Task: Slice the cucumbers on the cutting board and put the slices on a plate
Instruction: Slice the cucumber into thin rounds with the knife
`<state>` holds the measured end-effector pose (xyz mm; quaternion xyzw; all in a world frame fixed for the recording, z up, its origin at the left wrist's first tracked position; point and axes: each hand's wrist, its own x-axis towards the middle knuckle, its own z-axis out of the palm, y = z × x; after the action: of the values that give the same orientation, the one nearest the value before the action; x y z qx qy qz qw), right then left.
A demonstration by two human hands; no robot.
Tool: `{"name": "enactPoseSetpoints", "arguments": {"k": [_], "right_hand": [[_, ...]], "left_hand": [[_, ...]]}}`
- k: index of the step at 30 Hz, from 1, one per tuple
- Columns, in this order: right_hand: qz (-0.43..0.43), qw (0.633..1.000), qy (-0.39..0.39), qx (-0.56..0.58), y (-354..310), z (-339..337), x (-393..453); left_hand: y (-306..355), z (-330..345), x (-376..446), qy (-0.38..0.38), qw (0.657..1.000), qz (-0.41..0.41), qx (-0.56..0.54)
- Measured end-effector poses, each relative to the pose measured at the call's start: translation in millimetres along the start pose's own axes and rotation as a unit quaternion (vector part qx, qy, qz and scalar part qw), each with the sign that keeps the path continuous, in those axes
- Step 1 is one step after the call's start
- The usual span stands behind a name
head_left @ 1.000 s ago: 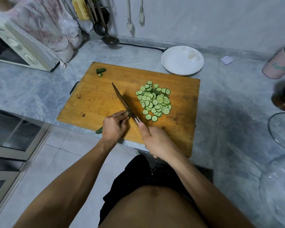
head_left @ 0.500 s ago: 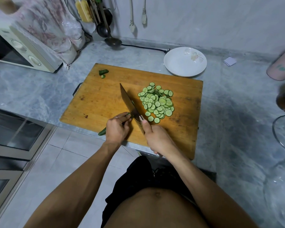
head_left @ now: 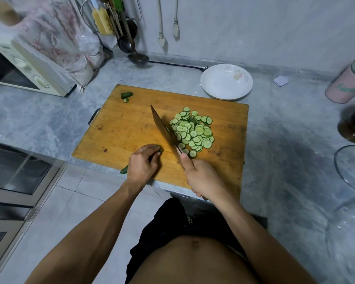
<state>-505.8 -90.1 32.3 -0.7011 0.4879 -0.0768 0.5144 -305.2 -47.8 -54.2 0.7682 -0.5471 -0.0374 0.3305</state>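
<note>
Wooden board (head_left: 119,138) held the slices (head_left: 193,131) at centre; left hand (head_left: 142,163) pinched the cucumber (head_left: 124,170) at six o'clock; right hand (head_left: 201,177) gripped the knife (head_left: 164,130); that short stub risked nicked fingertips.

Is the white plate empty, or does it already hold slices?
Empty: the plate shows bare white; the slices lie on the cutting board.
</note>
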Motion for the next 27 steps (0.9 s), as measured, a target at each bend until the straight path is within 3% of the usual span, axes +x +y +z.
{"name": "enactPoseSetpoints", "arguments": {"k": [27], "right_hand": [[0.002, 0.999, -0.037, -0.040, -10, 23, 9]], "left_hand": [[-3, 5, -3, 0.006, 1.000, -0.019, -0.007]]}}
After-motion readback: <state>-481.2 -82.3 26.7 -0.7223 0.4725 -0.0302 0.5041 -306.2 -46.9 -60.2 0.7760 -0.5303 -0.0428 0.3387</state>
